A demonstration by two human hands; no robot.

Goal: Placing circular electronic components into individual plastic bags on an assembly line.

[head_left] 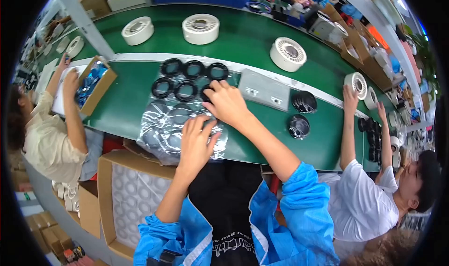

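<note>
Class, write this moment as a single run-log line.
left hand: flat on clear plastic bag | right hand: fingers on black ring | five black rings laid out | green table

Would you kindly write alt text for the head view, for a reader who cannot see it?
A person's right hand touches black rings laid in rows on a clear plastic bag, while the left hand presses the bag onto a green conveyor table. Co-workers sit either side; white round housings lie beyond.

Wearer has a bright blue smock, sleeves (299, 196) bunched up near the elbows, white trim along the open front edges. Black top underneath with white lettering, lower centre. Both hands bare: left hand (195, 142), right hand (228, 103).
</note>
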